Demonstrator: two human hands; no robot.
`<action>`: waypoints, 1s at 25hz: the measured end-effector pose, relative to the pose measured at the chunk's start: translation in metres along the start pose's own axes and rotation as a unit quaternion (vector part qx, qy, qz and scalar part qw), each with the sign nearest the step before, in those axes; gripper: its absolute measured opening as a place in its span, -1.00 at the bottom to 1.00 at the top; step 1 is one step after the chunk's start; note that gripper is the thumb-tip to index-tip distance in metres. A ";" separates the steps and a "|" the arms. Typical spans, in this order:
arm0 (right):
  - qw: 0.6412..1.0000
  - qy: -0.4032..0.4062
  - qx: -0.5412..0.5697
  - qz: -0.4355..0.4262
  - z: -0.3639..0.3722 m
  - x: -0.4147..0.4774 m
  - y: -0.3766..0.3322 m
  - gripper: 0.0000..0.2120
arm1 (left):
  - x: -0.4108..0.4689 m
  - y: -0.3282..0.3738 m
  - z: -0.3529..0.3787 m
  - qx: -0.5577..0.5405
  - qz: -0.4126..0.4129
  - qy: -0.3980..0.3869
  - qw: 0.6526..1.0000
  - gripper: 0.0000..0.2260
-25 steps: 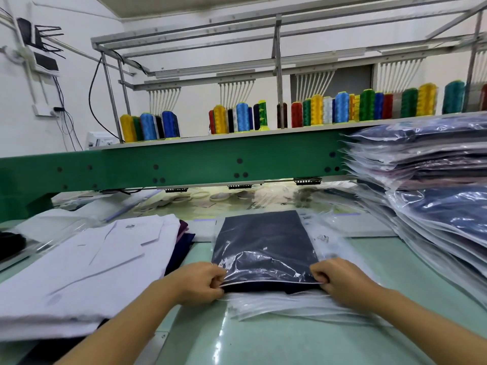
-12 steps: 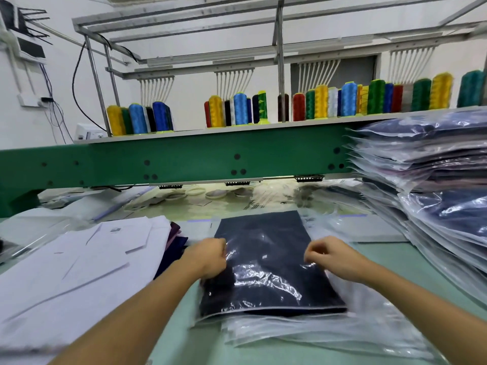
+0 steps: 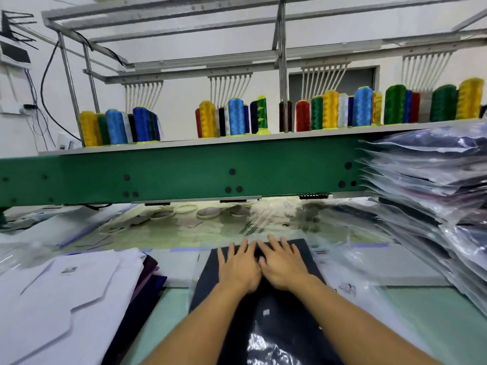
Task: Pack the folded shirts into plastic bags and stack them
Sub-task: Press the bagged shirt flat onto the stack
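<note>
Both hands flat, fingers spread: left hand [image 3: 238,267] and right hand [image 3: 283,264] press side by side on the folded navy shirt in its clear plastic bag [image 3: 210,283] on the pale green worktop [image 3: 421,301], likely expelling air before stacking.

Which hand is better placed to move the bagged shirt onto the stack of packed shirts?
Probably the right hand. Both hands lie flat on the bagged shirt, but the stack stands on the right side, nearer to it than to the left hand.
</note>
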State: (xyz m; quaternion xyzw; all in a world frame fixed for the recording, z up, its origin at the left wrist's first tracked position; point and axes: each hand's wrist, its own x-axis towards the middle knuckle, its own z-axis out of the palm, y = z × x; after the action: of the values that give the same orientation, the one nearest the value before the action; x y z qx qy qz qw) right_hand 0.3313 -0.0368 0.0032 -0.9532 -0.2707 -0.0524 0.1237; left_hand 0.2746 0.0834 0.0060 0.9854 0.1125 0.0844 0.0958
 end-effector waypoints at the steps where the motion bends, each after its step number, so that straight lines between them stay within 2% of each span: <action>1: 1.000 -0.024 -0.008 0.009 0.007 0.007 0.006 -0.45 | 0.005 -0.004 0.008 -0.002 -0.012 -0.017 1.000 -0.50; 4: 0.998 -0.038 -0.035 0.040 0.026 0.016 0.031 -0.35 | 0.015 -0.019 0.027 0.001 -0.050 -0.027 0.998 -0.44; 8: 0.995 -0.005 -0.054 0.080 0.028 0.011 0.054 -0.21 | 0.009 -0.040 0.033 0.012 -0.097 0.011 0.995 -0.21; 10: 0.993 0.007 -0.065 0.096 0.025 0.003 0.064 -0.24 | 0.003 -0.050 0.031 0.011 -0.107 0.017 0.994 -0.17; 13: 0.987 0.001 -0.097 0.126 0.017 -0.016 0.077 -0.32 | -0.011 -0.061 0.020 0.056 -0.129 -0.018 0.990 -0.13; 16: 0.979 0.012 -0.132 0.154 -0.001 -0.032 0.072 -0.38 | -0.031 -0.061 0.001 0.106 -0.132 -0.028 0.985 -0.20; 18: 0.982 0.042 -0.121 0.141 -0.012 -0.047 0.057 -0.41 | -0.050 -0.055 -0.011 0.096 -0.118 -0.009 0.988 -0.27; 20: 0.991 0.054 -0.077 0.091 -0.019 -0.070 0.031 -0.43 | -0.077 -0.045 -0.021 0.059 -0.104 -0.003 0.993 -0.31; 25: 1.000 -0.017 -0.005 -0.018 -0.001 -0.146 -0.041 -0.47 | -0.152 -0.019 -0.010 -0.018 -0.086 -0.018 0.996 -0.41</action>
State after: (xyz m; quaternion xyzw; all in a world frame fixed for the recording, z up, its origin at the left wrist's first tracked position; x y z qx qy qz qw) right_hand 0.1859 -0.0763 -0.0115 -0.9496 -0.2895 -0.0400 0.1135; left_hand 0.1228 0.0675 -0.0100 0.9715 0.1936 0.0597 0.1228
